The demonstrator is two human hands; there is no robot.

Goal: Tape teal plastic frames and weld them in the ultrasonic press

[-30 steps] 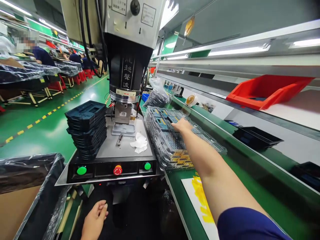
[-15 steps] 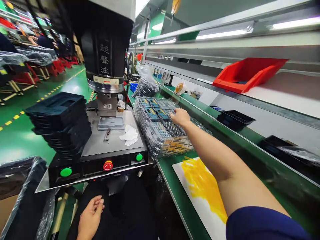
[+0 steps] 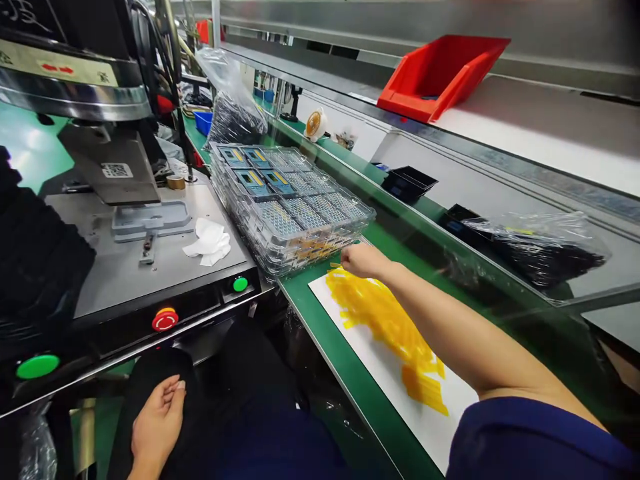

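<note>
My right hand (image 3: 364,260) is closed above the top end of a pile of yellow strips (image 3: 380,313), which lie on a white sheet (image 3: 425,437). Whatever its fingers may hold is hidden. Just beyond it stands a stack of clear plastic trays (image 3: 280,240). Several blue-grey parts (image 3: 250,182) with yellow strips sit in the near-left compartments of the top tray. My left hand (image 3: 157,420) rests over my lap, its fingers curled and thumb pressed to them, with nothing visible in it.
At left is a press (image 3: 107,163) with a grey fixture (image 3: 150,220), a crumpled white tissue (image 3: 207,241), green buttons (image 3: 241,285) and a red stop button (image 3: 165,319). Dark stacked trays (image 3: 35,253) stand at its left. A red bin (image 3: 440,77) sits on the shelf.
My right hand has moved from over the top tray back toward me to the yellow strips. The view has swung right and closer. My left hand stays over my lap.
</note>
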